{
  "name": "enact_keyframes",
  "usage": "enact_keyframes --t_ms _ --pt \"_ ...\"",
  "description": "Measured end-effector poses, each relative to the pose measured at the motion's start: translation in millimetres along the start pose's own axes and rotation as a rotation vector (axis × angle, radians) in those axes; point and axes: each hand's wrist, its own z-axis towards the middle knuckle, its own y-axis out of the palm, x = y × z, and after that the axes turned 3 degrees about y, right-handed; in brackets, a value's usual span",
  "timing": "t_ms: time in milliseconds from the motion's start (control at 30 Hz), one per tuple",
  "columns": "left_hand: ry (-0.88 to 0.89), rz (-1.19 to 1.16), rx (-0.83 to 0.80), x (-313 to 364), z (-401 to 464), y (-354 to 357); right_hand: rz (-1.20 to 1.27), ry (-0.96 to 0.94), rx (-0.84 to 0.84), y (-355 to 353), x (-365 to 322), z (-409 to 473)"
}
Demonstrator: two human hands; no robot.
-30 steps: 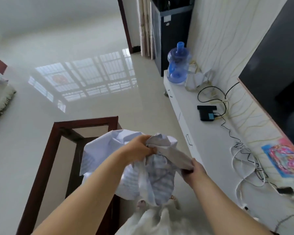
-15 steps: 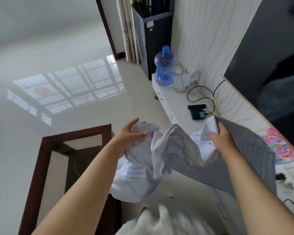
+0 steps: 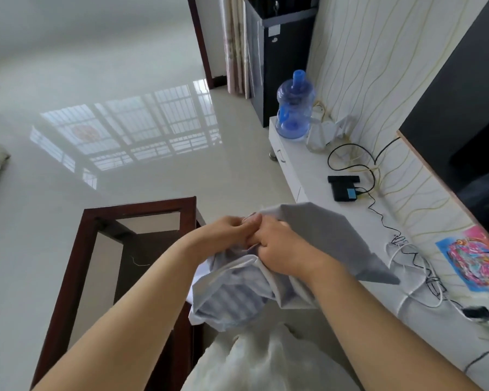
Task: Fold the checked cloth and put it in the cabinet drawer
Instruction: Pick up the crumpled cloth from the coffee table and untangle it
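Observation:
The checked cloth (image 3: 328, 241), pale grey-blue with a white underside, hangs bunched in the air in front of me. My left hand (image 3: 226, 235) and my right hand (image 3: 283, 246) meet at its top edge, both pinching the fabric with fingers touching. One flap stretches out to the right over the white cabinet (image 3: 302, 176); the rest droops below my wrists. Drawer fronts with small handles show on the cabinet's left face; all look closed.
A dark wooden glass-topped table (image 3: 130, 215) stands below my left arm. On the cabinet top sit a blue water jug (image 3: 294, 108), a black box (image 3: 343, 189), tangled cables (image 3: 424, 272) and a colourful picture (image 3: 474, 258). A dark TV screen (image 3: 463, 108) hangs on the right wall.
My hands were apart, spreading the cloth; they have now come together at its top edge, doubling the fabric over. The camera view has shifted slightly.

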Motion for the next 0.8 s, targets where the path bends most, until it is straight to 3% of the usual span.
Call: enact_keyframes --t_ms 100,200,267,300,433,600,700,800 --pt "-0.039 -0.134 0.115 -19 -1 0 -0.068 -0.075 -0.112 18 -4 6" --pt "-0.054 -0.114 0.239 -41 -3 -3 0.388 -0.033 -0.175 40 -6 -4" --pt "-0.051 -0.088 0.312 -46 -4 -1 0.735 0.045 -0.052 52 2 -4" --pt "-0.048 -0.074 0.344 -49 -4 -1 0.782 0.085 0.036 57 11 -1" --pt "-0.050 -0.024 0.373 -56 -8 -2 0.517 0.259 0.159 80 47 16" --pt "-0.020 0.103 0.239 -59 -22 0 0.682 0.454 0.645 75 62 41" --pt "-0.025 0.209 0.168 -65 -32 0 0.449 0.478 0.577 60 83 53" --pt "-0.068 0.058 0.260 -73 -40 2 0.301 0.439 0.534 47 100 64"
